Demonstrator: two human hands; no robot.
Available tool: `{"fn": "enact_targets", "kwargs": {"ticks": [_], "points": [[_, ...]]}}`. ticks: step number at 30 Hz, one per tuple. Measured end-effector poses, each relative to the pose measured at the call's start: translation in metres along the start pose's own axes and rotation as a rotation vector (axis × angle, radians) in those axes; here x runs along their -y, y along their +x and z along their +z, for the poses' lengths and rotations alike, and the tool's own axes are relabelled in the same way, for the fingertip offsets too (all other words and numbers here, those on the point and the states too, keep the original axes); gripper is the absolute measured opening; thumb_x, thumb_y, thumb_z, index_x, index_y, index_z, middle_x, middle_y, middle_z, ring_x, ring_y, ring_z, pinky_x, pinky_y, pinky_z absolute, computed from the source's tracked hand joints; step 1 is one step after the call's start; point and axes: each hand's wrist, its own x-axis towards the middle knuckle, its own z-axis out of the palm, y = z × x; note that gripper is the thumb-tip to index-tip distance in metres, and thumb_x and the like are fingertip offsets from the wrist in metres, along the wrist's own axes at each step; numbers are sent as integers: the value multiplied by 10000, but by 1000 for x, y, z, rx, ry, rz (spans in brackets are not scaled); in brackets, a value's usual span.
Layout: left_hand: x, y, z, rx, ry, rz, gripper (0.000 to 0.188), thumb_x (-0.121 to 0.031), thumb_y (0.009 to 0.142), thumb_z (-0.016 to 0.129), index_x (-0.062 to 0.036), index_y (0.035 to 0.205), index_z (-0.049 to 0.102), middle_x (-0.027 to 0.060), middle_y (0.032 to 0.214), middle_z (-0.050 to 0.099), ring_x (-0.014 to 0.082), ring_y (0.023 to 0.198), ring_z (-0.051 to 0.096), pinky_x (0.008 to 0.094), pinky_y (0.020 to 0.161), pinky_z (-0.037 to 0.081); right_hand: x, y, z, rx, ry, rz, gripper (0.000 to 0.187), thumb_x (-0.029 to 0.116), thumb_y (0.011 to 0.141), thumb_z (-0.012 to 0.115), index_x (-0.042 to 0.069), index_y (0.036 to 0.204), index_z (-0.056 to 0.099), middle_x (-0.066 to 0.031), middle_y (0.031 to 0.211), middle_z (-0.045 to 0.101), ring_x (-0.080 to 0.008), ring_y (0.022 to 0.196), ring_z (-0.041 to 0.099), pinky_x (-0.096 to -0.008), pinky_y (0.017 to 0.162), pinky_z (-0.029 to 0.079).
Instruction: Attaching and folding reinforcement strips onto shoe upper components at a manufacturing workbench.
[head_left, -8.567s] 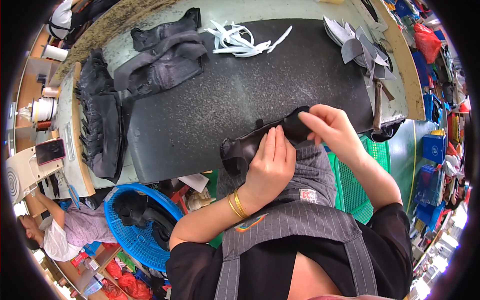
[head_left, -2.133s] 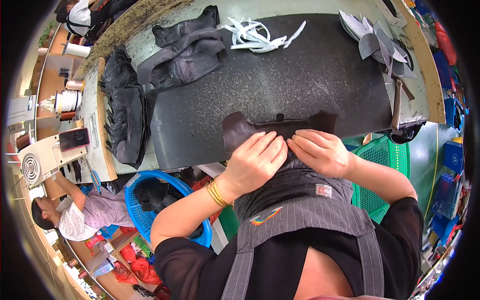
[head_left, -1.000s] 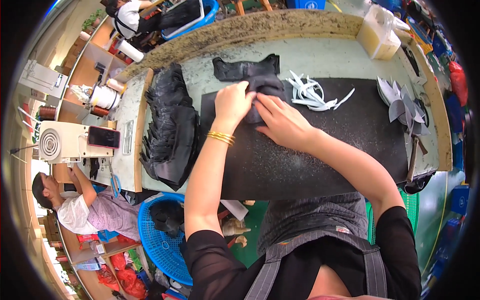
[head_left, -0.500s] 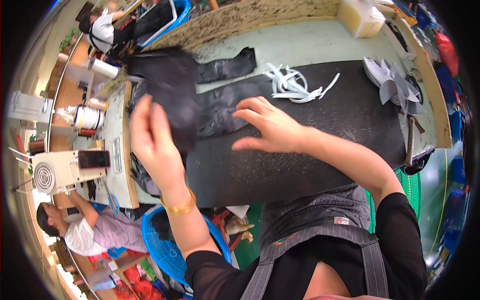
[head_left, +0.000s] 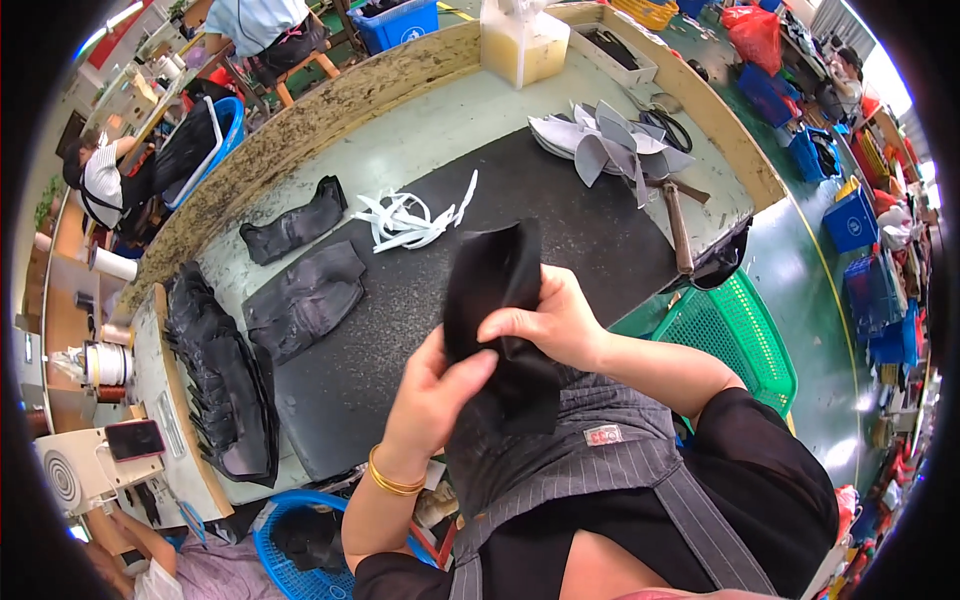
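Observation:
A folded black leather-like piece (head_left: 492,272) is held up in front of my body, over the near edge of the table. My left hand (head_left: 432,388) grips its lower left side, the thumb pressed on its face. From the right, my right hand (head_left: 558,322) pinches it between thumb and fingers. Its lower part hangs down before my apron. Two similar black pieces (head_left: 305,300) lie to the left on the black mat (head_left: 430,225) and table. Farther left is an overlapping pile of black pieces (head_left: 225,375). White strips (head_left: 415,222) lie tangled beyond my hands.
Grey-white curved pieces (head_left: 610,145), a hammer (head_left: 678,228) and scissors (head_left: 668,125) lie at the table's right end. A plastic container (head_left: 522,45) stands at the back. Below the table are a green basket (head_left: 735,335) and a blue basket (head_left: 270,545). Other people work at left.
A black piece has come off the left of the table and is now held near my body in both hands. My right hand has closed on it. The view has swung right.

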Motion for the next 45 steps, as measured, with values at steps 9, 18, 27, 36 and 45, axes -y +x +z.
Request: {"fn": "enact_targets", "kwargs": {"ticks": [9, 18, 27, 36, 45], "points": [[-13, -1, 6, -434, 1956, 1140, 496, 21, 819, 534, 52, 1311, 582, 232, 1412, 546, 443, 1274, 552, 584, 1087, 432, -16, 34, -74, -300, -1118, -519, 332, 231, 809, 816, 56, 1032, 644, -74, 923, 660, -265, 860, 628, -388, 767, 541], [54, 4, -7, -155, 1790, 679, 810, -607, 876, 645, 37, 1360, 562, 214, 1459, 513, 415, 1366, 463, 557, 1150, 331, 9, 34, -201, -456, -1887, -416, 162, 76, 830, 653, 58, 986, 612, -122, 994, 678, -331, 959, 616, -405, 816, 532], [31, 91, 54, -91, 1386, 982, 524, -197, 825, 799, -6, 1278, 619, 152, 1321, 605, 356, 1223, 572, 435, 1039, 472, 20, 17, -206, -301, -1403, -243, 83, 89, 944, 597, 20, 978, 567, -205, 1104, 650, -421, 1037, 607, -469, 895, 498], [47, 247, 50, 55, 1158, 619, 295, -91, 849, 725, -34, 1129, 652, 120, 1037, 703, 297, 974, 674, 369, 926, 518, 39, 48, -205, 81, -743, 67, 266, 279, 980, 627, 21, 1038, 599, -137, 1280, 599, -223, 1220, 547, -370, 1026, 424], [-6, 105, 34, -88, 434, 208, 180, -86, 1037, 557, -17, 1202, 567, 42, 991, 645, 97, 840, 653, 294, 689, 579, 19, 24, -141, 296, -450, -184, 972, 466, 830, 811, 40, 1544, 308, -127, 1462, 465, -235, 1301, 493, -398, 1127, 366]]}}
